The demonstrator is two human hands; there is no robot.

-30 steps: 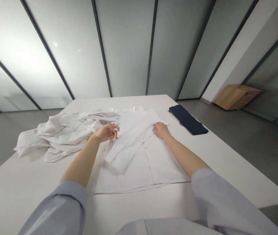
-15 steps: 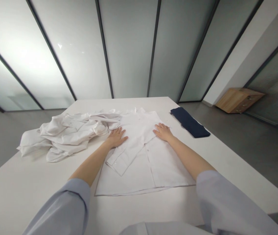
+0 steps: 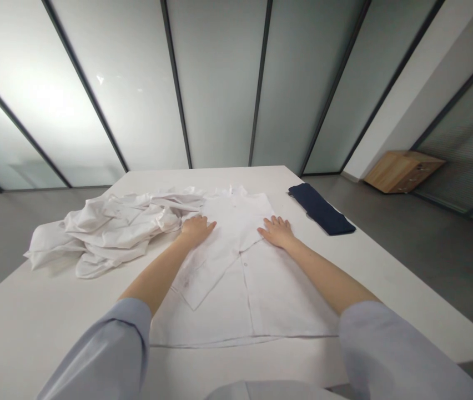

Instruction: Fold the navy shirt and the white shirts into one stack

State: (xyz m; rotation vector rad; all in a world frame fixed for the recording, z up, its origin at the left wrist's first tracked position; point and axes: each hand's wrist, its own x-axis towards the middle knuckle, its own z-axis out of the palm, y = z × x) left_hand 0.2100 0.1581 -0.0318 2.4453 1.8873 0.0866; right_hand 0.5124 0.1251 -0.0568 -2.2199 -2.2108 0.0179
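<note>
A white button-front shirt [image 3: 236, 289] lies spread on the table, collar at the far end and hem towards me. One sleeve is folded slantwise across its front. My left hand [image 3: 196, 230] rests on the shirt's left side, thumb out over the cloth; its fingertips are partly hidden beyond the knuckles. On the opposite side my right hand [image 3: 278, 231] lies flat on the shirt near its right edge, fingers spread. Neither hand shows cloth pinched in it. Just left of my left hand is a crumpled heap of white cloth [image 3: 115, 230].
The white table [image 3: 386, 300] carries everything. A folded dark navy cloth [image 3: 322, 209] lies near its right edge. Beyond stand frosted glass panels [image 3: 215, 83], and a wooden cabinet [image 3: 403, 171] is on the floor at right.
The shirt has shifted towards me, its hem now nearer. My left hand's fingers look less spread than before. My right hand has moved slightly nearer, still flat on the shirt.
</note>
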